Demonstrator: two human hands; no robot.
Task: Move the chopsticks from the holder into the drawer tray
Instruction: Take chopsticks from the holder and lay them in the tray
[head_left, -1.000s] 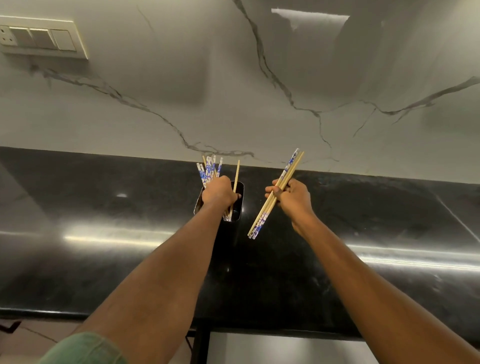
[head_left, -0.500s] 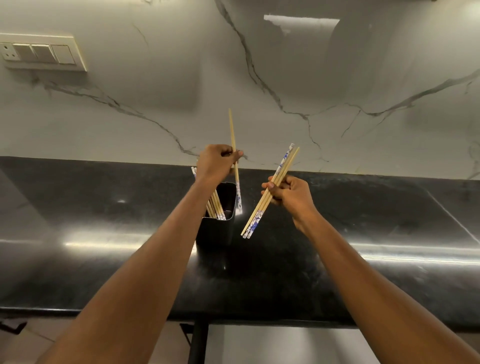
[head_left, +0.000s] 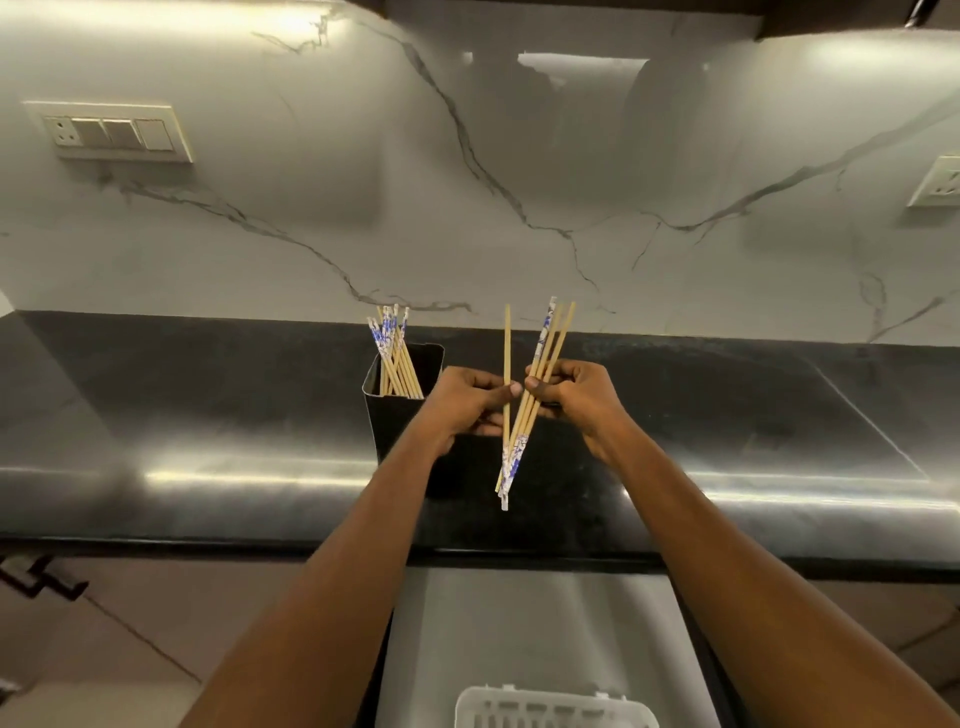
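A black holder (head_left: 395, 415) stands on the dark countertop with several wooden chopsticks (head_left: 396, 353) leaning in it, some with blue-and-white paper ends. My left hand (head_left: 462, 402) pinches a single bare chopstick (head_left: 507, 343) upright, just right of the holder. My right hand (head_left: 576, 397) grips a slanted bundle of chopsticks (head_left: 545, 353) whose blue-patterned ends point down. The two hands almost touch at the fingertips, and the single stick crosses the bundle low down. A white slotted tray (head_left: 550, 706) shows at the bottom edge inside an open drawer (head_left: 519, 623).
The glossy black countertop (head_left: 208, 415) runs left to right, with a marble backsplash behind. A switch plate (head_left: 111, 132) is on the wall at left and a socket (head_left: 940, 182) at right. The counter's front edge lies above the drawer.
My left hand has carried the single chopstick down and right to meet the bundle in my right hand. The view has tilted down, bringing the drawer and white tray into sight.
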